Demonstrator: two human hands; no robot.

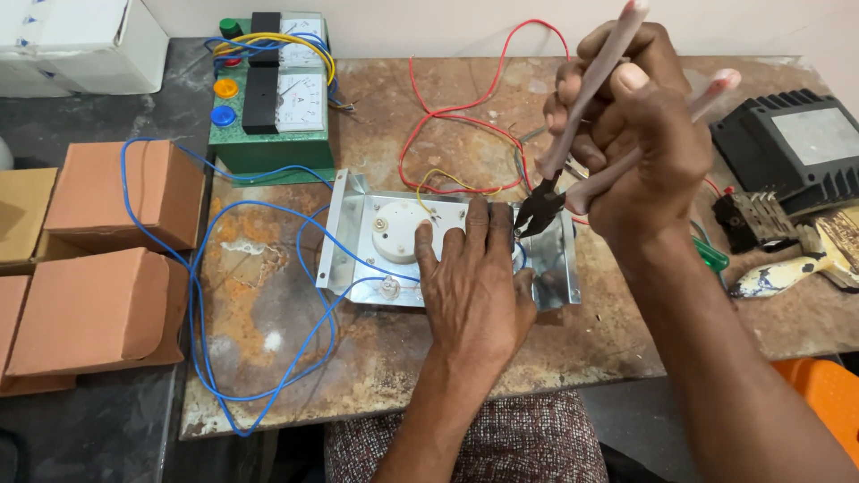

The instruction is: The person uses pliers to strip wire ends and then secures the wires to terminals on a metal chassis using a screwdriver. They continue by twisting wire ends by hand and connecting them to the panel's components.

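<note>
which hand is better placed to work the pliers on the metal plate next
Right. The right hand already grips the pliers, tips at the metal plate. The left hand lies flat, pinning it.

We see pale-handled pliers (573, 152) raised at a slant, dark jaws pointing down at the bent metal panel (555, 268), which lies flat carrying a round white gauge (398, 231).

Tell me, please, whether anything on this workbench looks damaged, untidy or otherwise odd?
The benchtop is badly worn, with rusty orange patches and flaking white spots left of the metal plate. Loose blue wire sprawls over its front edge, and red wire lies tangled behind the plate. Nothing looks spilled or broken.
</note>
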